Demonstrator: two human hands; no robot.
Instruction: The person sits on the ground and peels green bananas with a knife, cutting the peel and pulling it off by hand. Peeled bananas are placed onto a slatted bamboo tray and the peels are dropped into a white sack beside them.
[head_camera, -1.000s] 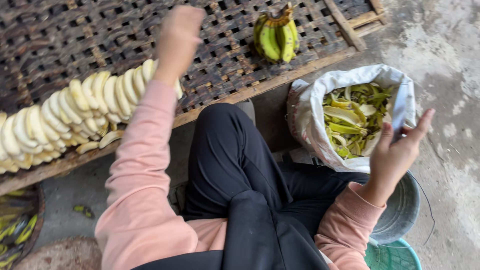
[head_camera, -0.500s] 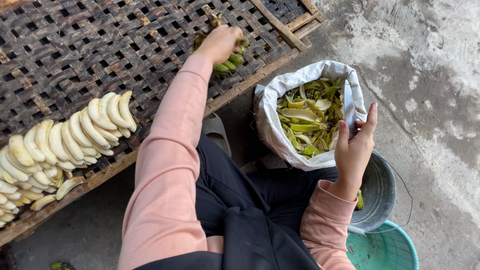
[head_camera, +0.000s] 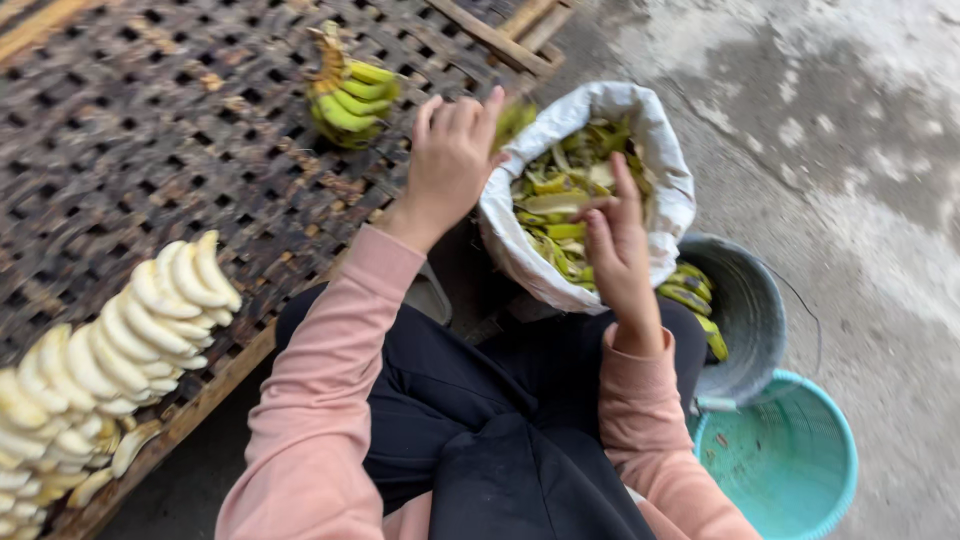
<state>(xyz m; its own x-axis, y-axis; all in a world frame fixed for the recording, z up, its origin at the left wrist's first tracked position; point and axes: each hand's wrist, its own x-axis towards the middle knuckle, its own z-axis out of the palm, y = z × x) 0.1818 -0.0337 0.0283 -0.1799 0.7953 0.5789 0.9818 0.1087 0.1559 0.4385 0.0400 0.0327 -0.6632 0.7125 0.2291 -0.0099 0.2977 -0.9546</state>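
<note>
A: What is the left hand (head_camera: 450, 160) doing?

B: It is lifted over the edge of the woven bamboo rack (head_camera: 150, 130), seen from the back, fingers curled loosely. A blurred green banana (head_camera: 515, 118) shows just past the fingertips, but I cannot tell whether the grip is closed on it or merely in front of it.

A: And the right hand (head_camera: 618, 250)?

B: Raised over the mouth of the white sack (head_camera: 590, 110), fingers straight and close together. Its grip seems to carry nothing, though the blur leaves that unsure.

A: What is in the sack?

B: Green and yellow banana peels (head_camera: 555, 195), heaped to the brim. The sack stands on the concrete floor (head_camera: 850, 150) between the rack and a grey metal bucket (head_camera: 745, 310), with more peels at the bucket's rim. A turquoise plastic basin (head_camera: 790, 460) sits just beside the bucket.

A: Anything else on the rack?

B: A bunch of unpeeled green bananas (head_camera: 352, 95) lies near the left hand, apart from it. Well away, at the rack's near edge, peeled pale bananas (head_camera: 110, 360) lie in tight overlapping rows.
</note>
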